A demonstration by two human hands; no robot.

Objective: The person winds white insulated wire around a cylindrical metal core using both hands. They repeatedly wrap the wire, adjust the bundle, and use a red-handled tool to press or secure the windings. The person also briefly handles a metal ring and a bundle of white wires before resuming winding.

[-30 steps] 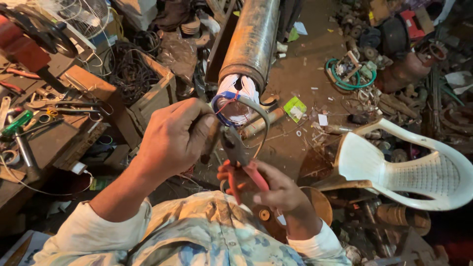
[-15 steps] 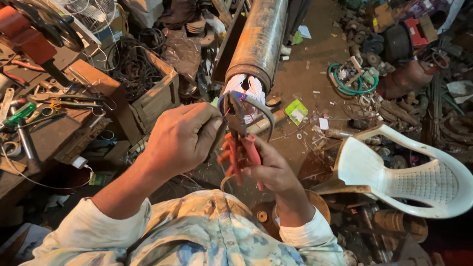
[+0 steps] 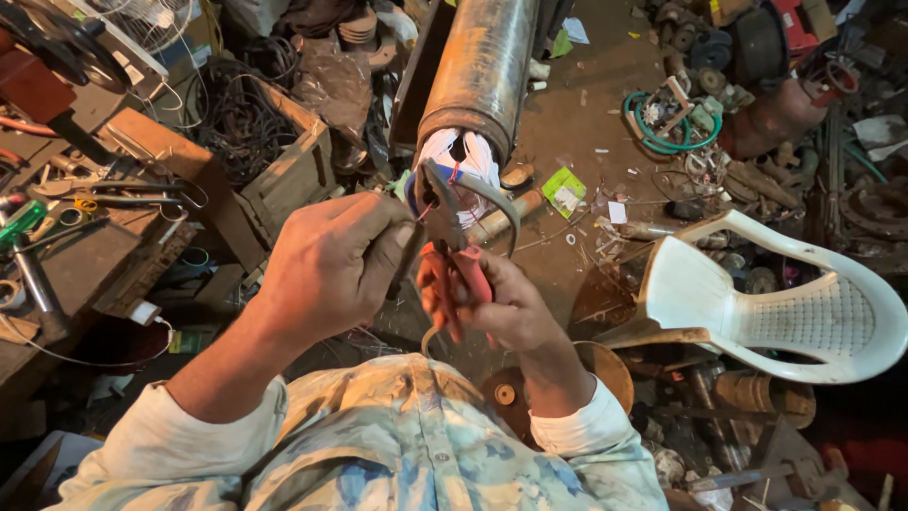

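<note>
My right hand point(image 3: 511, 303) grips red-handled pliers point(image 3: 450, 255), jaws pointing up toward the near end of a long rusty metal cylinder point(image 3: 482, 66). White windings and thin coloured wires point(image 3: 454, 156) stick out of that end. My left hand point(image 3: 326, 265) is closed around a thick grey cable point(image 3: 497, 199) that arcs from the cylinder's end over the pliers. Both hands are close together in front of the cylinder's mouth. Where the plier jaws bite is hidden by my left fingers.
A wooden bench point(image 3: 85, 255) on the left holds scissors, screwdrivers and other tools. A wooden crate of black cables point(image 3: 255, 132) stands behind it. A white plastic chair point(image 3: 776, 303) lies tipped at right. Scrap parts and a green hose coil point(image 3: 667, 118) litter the dirt floor.
My right hand has carried the pliers up and toward the cylinder's end, closer to my left hand. The left hand has stayed on the grey cable.
</note>
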